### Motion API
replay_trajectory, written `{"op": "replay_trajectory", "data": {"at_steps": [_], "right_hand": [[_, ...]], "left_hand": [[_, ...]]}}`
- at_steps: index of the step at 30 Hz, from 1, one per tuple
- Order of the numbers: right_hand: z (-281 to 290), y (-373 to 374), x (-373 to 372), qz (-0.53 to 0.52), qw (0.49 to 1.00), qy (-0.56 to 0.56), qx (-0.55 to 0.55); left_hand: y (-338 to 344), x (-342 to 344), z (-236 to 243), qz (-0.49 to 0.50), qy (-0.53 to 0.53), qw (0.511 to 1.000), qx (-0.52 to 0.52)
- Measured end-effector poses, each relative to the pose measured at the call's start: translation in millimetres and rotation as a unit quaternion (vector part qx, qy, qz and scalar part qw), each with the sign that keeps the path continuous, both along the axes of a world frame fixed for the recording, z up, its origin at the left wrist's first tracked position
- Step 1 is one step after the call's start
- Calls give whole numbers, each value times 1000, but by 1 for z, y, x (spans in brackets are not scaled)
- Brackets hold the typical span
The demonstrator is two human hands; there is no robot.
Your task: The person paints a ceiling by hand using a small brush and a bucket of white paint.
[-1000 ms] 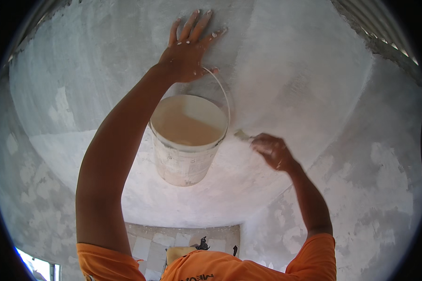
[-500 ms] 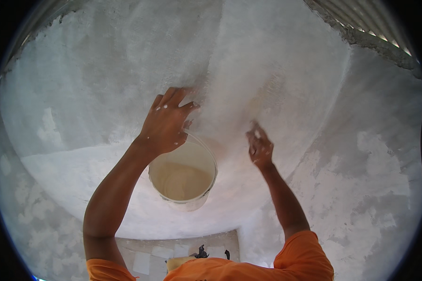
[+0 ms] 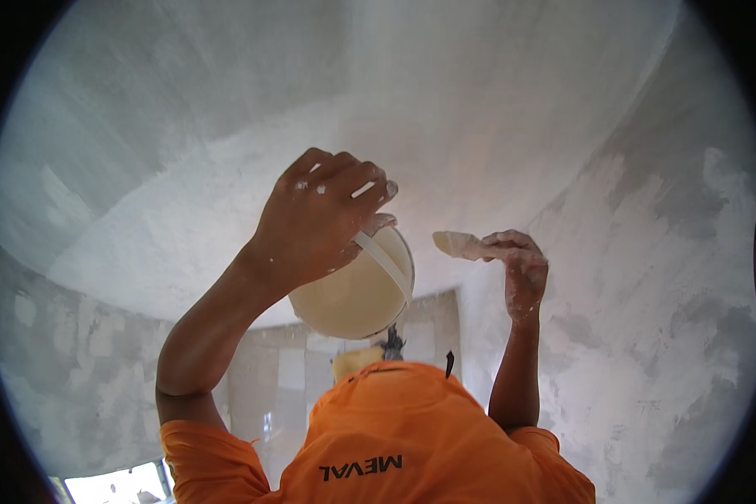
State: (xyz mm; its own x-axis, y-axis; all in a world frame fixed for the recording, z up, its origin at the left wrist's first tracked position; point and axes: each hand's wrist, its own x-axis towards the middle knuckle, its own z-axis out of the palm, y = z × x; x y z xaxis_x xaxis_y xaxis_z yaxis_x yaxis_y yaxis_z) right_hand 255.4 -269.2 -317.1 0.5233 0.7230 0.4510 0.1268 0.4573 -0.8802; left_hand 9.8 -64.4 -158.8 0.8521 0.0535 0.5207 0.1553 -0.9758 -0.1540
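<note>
My left hand (image 3: 319,214) is closed around the pale strap handle (image 3: 386,267) of a bucket. The round bucket (image 3: 332,307) hangs below it, and a cream-coloured surface shows inside. To the right, my right hand (image 3: 525,265) grips a paintbrush (image 3: 458,244), its pale bristles pointing left toward the bucket. A gap separates the brush from the bucket's rim. White spatters dot both hands.
A grey and white wall (image 3: 227,109) with uneven coating stands ahead. Another patchy wall (image 3: 630,336) runs along the right. Below are a tiled floor (image 3: 260,370), a yellowish object (image 3: 357,362) and a dark item (image 3: 392,343). A bright opening (image 3: 118,485) shows at lower left.
The view has tipped downward, showing more floor and shirt. My right hand has come away from the wall, and its brush now points left. The bucket remains in my left hand.
</note>
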Motion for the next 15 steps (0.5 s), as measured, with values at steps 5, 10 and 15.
{"op": "replay_trajectory", "data": {"at_steps": [5,10,15], "right_hand": [[-42,-15,-12,-61,996,72,-6],[-56,-19,-36,-37,984,138,-102],[-34,-11,-59,-7,955,-3,-295]], "left_hand": [[-27,9,-43,-17,23,997,-67],[-49,15,-72,-67,46,989,-124],[-73,9,-94,-70,64,970,-222]]}}
